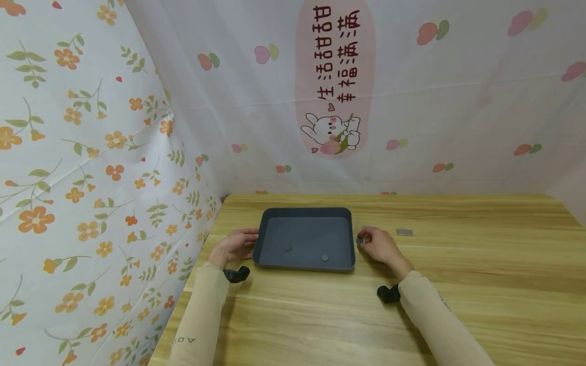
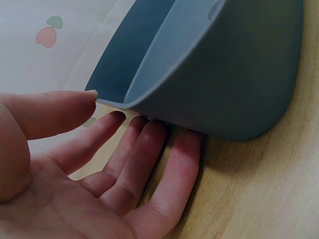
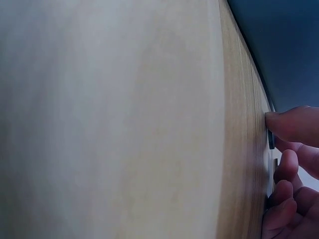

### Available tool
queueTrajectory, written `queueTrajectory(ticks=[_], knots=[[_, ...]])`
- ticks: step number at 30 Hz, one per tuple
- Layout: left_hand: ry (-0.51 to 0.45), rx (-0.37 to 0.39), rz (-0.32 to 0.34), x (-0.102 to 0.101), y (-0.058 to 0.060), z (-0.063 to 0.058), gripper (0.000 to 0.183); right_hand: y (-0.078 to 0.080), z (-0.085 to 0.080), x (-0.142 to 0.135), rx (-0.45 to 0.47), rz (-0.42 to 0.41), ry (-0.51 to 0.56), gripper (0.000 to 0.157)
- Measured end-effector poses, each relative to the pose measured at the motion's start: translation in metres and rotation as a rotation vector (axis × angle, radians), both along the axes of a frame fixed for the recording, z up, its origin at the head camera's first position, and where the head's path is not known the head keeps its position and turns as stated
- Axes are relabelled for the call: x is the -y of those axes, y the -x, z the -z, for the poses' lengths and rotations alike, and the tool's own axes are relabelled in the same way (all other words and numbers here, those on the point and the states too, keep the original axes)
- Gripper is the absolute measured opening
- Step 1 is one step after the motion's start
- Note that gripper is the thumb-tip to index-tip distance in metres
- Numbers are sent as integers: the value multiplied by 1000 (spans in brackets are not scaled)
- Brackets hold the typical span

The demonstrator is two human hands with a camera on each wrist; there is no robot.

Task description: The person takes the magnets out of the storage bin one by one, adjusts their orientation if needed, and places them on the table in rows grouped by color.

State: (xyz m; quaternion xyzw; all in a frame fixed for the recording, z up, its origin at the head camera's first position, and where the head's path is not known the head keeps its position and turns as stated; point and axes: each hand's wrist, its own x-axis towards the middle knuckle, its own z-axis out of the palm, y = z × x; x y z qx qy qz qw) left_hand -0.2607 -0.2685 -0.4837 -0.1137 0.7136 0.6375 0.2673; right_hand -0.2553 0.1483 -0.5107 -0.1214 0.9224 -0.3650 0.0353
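Observation:
A dark grey rectangular tray sits on the wooden table. My left hand is at its left side; in the left wrist view the thumb tip meets the rim and the loosely bent fingers touch the outer wall. Just beyond the tray's right side, my right hand pinches a small, thin grey disc between thumb and finger. The disc appears edge-on, low by the table, in the right wrist view. Inside the tray lie two similar round discs, one left and one right.
A flat grey rectangular piece lies on the table right of my right hand. Another flat piece shows partly behind that hand. Patterned cloth hangs at the left and along the back.

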Motion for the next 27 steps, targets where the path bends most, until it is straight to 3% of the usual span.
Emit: queueTrajectory(ticks=[15, 18, 23, 27], knots=[[-4, 2, 11, 0, 0, 0, 45, 2, 1, -5, 0, 5, 50, 22], [-6, 5, 16, 1, 0, 0, 46, 3, 0, -7, 42, 5, 103, 23], [-10, 10, 18, 1, 1, 0, 45, 6, -2, -8, 150, 6, 310, 27], [-12, 10, 16, 1, 1, 1, 44, 6, -8, -9, 143, 17, 372, 31]])
